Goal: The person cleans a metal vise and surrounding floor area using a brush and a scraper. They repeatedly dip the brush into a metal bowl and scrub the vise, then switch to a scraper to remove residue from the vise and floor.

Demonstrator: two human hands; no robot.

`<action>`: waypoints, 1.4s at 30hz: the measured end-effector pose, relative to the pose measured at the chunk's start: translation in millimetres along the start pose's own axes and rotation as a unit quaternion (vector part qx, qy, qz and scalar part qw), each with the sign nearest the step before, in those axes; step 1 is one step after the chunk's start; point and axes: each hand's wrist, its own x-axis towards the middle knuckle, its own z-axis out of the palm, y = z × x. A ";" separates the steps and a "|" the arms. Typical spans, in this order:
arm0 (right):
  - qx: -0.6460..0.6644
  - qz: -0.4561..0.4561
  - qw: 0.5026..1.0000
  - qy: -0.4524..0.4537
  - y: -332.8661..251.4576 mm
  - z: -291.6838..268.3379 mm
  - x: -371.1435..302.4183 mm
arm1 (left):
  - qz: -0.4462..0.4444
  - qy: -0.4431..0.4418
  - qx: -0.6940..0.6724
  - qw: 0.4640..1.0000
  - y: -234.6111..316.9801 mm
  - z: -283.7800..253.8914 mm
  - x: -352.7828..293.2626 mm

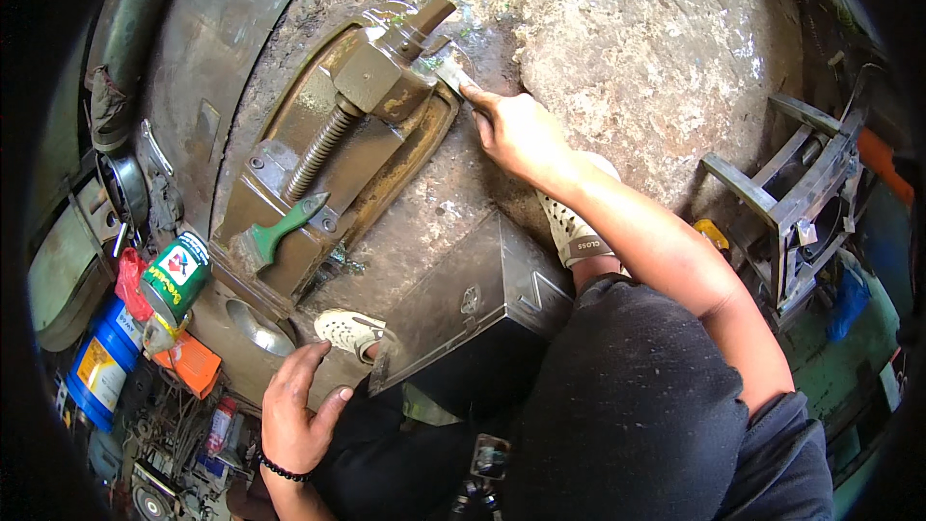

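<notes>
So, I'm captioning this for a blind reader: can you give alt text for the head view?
Seen from above, a person's right hand presses a small flat tool against a large rusty metal vise lying on the ground. The left hand rests open by a beige shoe; a green-handled brush lies on the vise.

You work in a grimy metal workshop: a heavy vise at eleven o'clock, paint cans at nine, a steel frame at three.

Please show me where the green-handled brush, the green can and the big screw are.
Brush [289, 222]: head view, on its green handle.
Can [176, 276]: head view, on its green side.
Screw [320, 150]: head view, middle of the thread.
</notes>
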 end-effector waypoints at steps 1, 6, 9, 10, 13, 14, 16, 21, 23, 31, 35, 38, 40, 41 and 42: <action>-0.002 0.005 1.000 -0.009 -0.2 1.4 2.1 | 0.004 0.004 0.003 1.000 1.6 -0.5 0.1; -0.040 -0.020 0.999 0.020 0.8 3.6 7.6 | -0.019 0.030 -0.030 0.999 5.3 -0.1 -0.2; -0.031 -0.022 0.999 0.020 0.7 -0.6 5.8 | -0.020 0.008 0.011 1.000 2.4 -0.7 -4.2; -0.027 -0.026 0.999 0.020 0.2 -1.8 5.2 | -0.015 0.024 0.003 1.000 0.8 -2.0 -6.4; -0.057 -0.026 0.998 0.001 0.6 -4.4 3.3 | -0.015 0.063 -0.036 0.997 -4.3 -1.9 -13.8; -0.077 -0.002 0.997 -0.009 0.4 -4.6 2.3 | -0.034 0.062 -0.055 0.996 -5.8 -1.6 -14.7; -0.061 -0.037 0.997 0.003 -0.1 -5.3 4.3 | -0.033 0.052 -0.048 0.997 -7.8 0.3 -12.8; -0.036 -0.014 0.999 -0.002 -6.8 -4.4 7.8 | -0.003 0.030 0.009 1.000 -4.7 -1.9 -6.5; -0.031 -0.018 0.999 0.004 -9.5 -3.1 8.1 | -0.017 0.052 -0.039 0.998 -1.8 -2.3 -5.8; 0.056 -0.053 0.994 0.072 -7.3 10.0 7.6 | -0.016 0.029 -0.012 0.999 3.4 2.0 -0.8; 0.090 -0.012 0.994 0.053 -4.6 20.4 8.5 | -0.014 0.001 -0.016 1.000 9.0 4.5 0.4; 0.174 0.032 0.983 0.040 -9.2 20.8 12.7 | -0.011 0.010 -0.005 1.000 13.1 5.0 2.3; 0.291 0.061 0.954 0.030 -10.5 13.9 12.8 | -0.011 0.024 -0.002 1.000 14.1 4.9 2.1; 0.353 0.096 0.930 0.030 -10.7 9.2 12.1 | -0.013 0.025 0.001 1.000 14.1 4.4 1.8; 0.421 0.135 0.897 -0.019 -7.5 1.8 9.7 | -0.016 0.028 0.003 0.999 13.6 3.8 0.9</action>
